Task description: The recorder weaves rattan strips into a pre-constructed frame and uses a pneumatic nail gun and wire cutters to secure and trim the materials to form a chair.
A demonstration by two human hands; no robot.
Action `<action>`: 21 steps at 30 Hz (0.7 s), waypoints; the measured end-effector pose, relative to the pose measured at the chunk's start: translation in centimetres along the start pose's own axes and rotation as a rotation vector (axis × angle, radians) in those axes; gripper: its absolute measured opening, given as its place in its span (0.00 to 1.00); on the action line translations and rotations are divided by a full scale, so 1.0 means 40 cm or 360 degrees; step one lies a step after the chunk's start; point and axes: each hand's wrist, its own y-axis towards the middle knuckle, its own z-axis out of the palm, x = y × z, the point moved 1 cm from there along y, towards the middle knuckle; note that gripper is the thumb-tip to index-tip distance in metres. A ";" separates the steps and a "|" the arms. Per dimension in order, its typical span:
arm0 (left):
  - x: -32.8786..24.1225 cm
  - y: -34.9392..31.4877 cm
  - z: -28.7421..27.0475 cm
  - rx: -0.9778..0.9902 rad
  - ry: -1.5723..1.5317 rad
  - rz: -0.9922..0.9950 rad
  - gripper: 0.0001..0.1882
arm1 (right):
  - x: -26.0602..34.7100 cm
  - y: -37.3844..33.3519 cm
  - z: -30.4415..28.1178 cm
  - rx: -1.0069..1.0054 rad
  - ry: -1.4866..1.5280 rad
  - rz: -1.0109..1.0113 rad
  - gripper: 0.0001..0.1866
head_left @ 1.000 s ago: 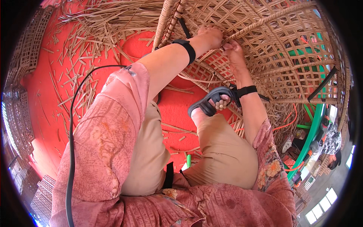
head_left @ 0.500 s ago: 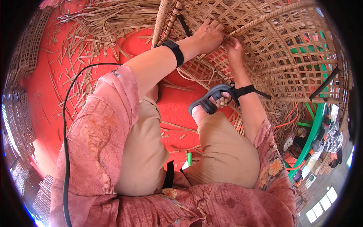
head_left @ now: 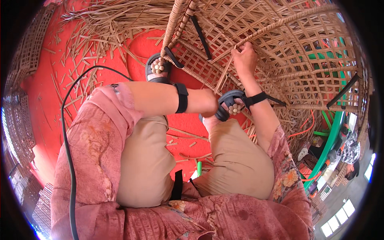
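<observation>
A large open-weave wicker frame (head_left: 302, 36) of tan strips, with wrapped ribs, stands in front of me at the upper right. My right hand (head_left: 245, 59) is closed, fingertips pinched at a wrapped rib where a pale strip meets it. That strip (head_left: 225, 74) runs taut down to my left hand (head_left: 209, 102), which is closed low over my right sandal (head_left: 231, 105). My left fingers are mostly turned away from view. Black straps circle both wrists.
Loose strips (head_left: 116, 20) lie heaped on the red floor covering (head_left: 48, 96), with cut scraps around. A black cable (head_left: 68, 136) loops by my left arm. Black ties (head_left: 201, 38) hang on the frame. A green curved frame (head_left: 326, 152) and another person (head_left: 352, 152) are at right.
My left hand has moved from the rib down toward me, drawing the strip out. My right hand stays by the rib. My left sandal now shows beneath the frame.
</observation>
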 end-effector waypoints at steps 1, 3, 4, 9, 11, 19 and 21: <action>-0.013 0.028 0.029 0.0345 -0.0391 0.0039 0.17 | 0.000 -0.002 0.011 -0.0011 0.0009 -0.0031 0.12; -0.050 0.056 0.048 0.0693 -0.0784 0.0079 0.20 | -0.013 -0.001 0.028 -0.0021 0.0023 -0.0059 0.11; -0.095 0.052 0.028 0.0974 -0.0874 0.0399 0.23 | -0.040 0.000 0.024 -0.0049 0.0049 -0.0054 0.09; 0.001 0.071 0.028 0.0606 -0.1490 0.0229 0.37 | -0.077 0.016 0.030 -0.0134 0.0294 -0.0154 0.05; 0.120 0.110 -0.052 0.0365 -0.1405 0.0048 0.35 | -0.131 0.027 0.021 -0.0064 0.0437 -0.0162 0.05; 0.348 0.168 -0.091 -0.2056 -0.2722 -0.0468 0.19 | -0.098 0.060 -0.009 0.0248 0.0134 -0.0273 0.06; 0.321 0.205 -0.124 -0.2063 -0.3121 -0.0448 0.19 | -0.152 0.069 -0.017 0.0253 0.0271 -0.0172 0.06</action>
